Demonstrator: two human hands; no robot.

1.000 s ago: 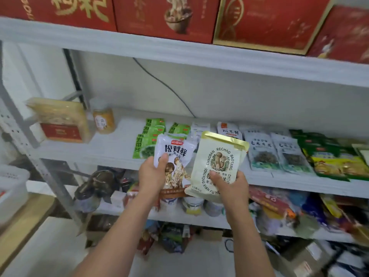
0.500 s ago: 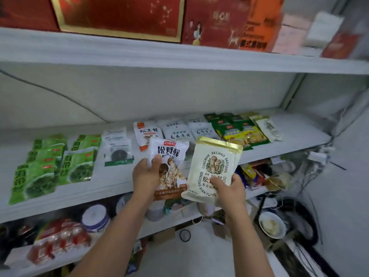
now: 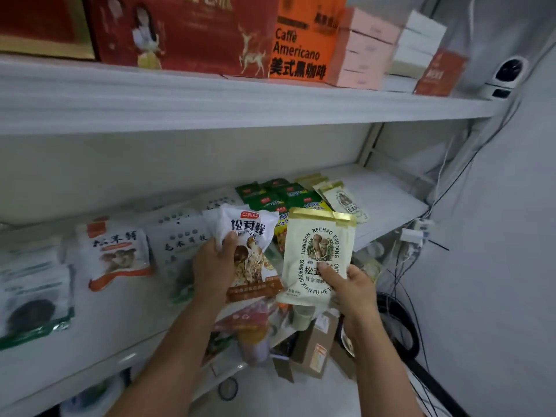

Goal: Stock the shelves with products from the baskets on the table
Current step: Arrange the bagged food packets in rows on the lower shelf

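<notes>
My left hand (image 3: pixel 214 267) grips a white mushroom packet with an orange bottom band (image 3: pixel 251 254), held upright in front of the middle shelf (image 3: pixel 388 203). My right hand (image 3: pixel 350 288) grips a cream pouch with a gold top strip and a mushroom emblem (image 3: pixel 319 251) by its lower edge, just right of the white packet and overlapping it. Both packets hover above the shelf's front edge. Flat packets lie in rows on that shelf: a white and orange one (image 3: pixel 115 254), green ones (image 3: pixel 279 195) and a cream pouch like mine (image 3: pixel 346 201).
The top shelf (image 3: pixel 240 100) carries red gift boxes (image 3: pixel 186 34), an orange coffee box (image 3: pixel 304 40) and pink boxes (image 3: pixel 365 49). A white camera (image 3: pixel 508 73) sits at its right end. Cables (image 3: pixel 421 242) hang by the right wall. Lower shelves hold mixed goods and a cardboard box (image 3: pixel 313 341).
The view has swung right along the shelf, bringing its right end, the wall and cables into sight. Both hands keep the same two packets, held side by side.
</notes>
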